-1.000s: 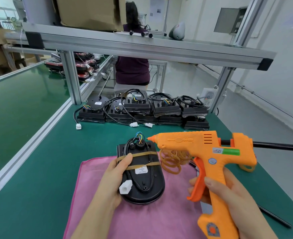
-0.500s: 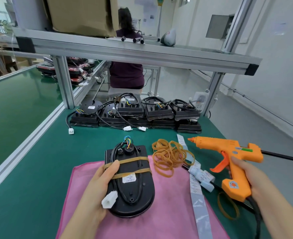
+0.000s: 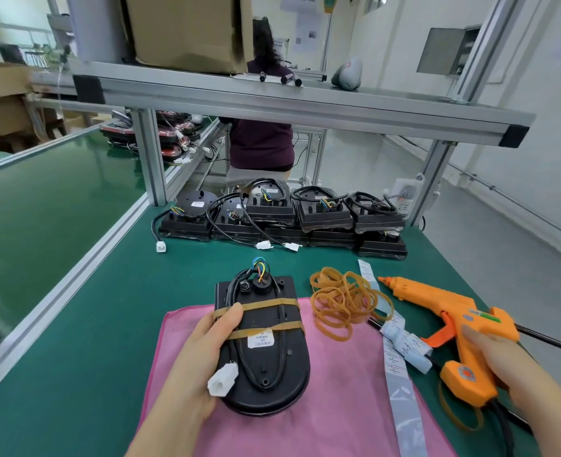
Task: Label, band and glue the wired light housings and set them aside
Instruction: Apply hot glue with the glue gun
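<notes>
A black light housing (image 3: pixel 265 341) lies on the pink cloth (image 3: pixel 338 407), wrapped by two tan rubber bands, with a white label and coloured wires at its far end. My left hand (image 3: pixel 196 364) grips its left side, thumb on the upper band; the white connector (image 3: pixel 223 379) sits by my palm. My right hand (image 3: pixel 516 374) holds the handle of the orange glue gun (image 3: pixel 450 315), which lies low at the table's right, nozzle pointing left and away from the housing.
A heap of rubber bands (image 3: pixel 345 301) and a label strip (image 3: pixel 397 364) lie between housing and gun. Several wired housings (image 3: pixel 282 216) are stacked at the table's far edge under an aluminium shelf frame (image 3: pixel 272 100). A person sits beyond. A green conveyor (image 3: pixel 41 199) runs on the left.
My right hand carried the glue gun from above the housing down and right to the table's right side. The left hand has kept its grip on the housing.
</notes>
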